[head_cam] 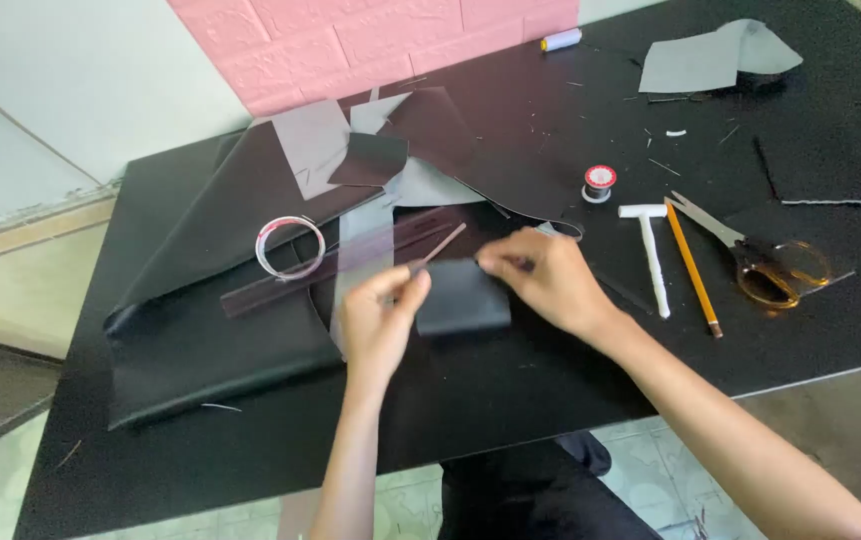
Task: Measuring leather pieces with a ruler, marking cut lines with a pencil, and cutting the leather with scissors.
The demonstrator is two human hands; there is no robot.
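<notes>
From the head view I see both hands working over a black table (800, 330). My left hand (378, 322) has its thumb and forefinger pressed together on the left edge of a small dark grey leather piece (462, 297), which lies flat near the middle of the table, just in front of the ruler. A thin dark stick (442, 246) slants up from those fingertips; whether the pinch holds it I cannot tell. My right hand (548, 278) pinches the piece's upper right corner, fingers closed on it.

Just behind the piece lies a long dark ruler (350, 262), slanted, crossing a pale grey strip (362, 250). A large black sheet (210, 300) is folded over at the left, with a clear tape ring (289, 247) with a red rim resting on it. Grey offcuts (315, 140) sit further back.

To the right, well apart from the hands, I see 1 small spool (599, 182) with a round red-and-white label on top, a white T-shaped tool (650, 250), an orange pencil (692, 268) and scissors (750, 255) with amber handles. A white thread spool (560, 40) with a yellow end lies by the pink brick-pattern wall (370, 40), and a grey folded sheet (715, 55) lies at the far right corner.
</notes>
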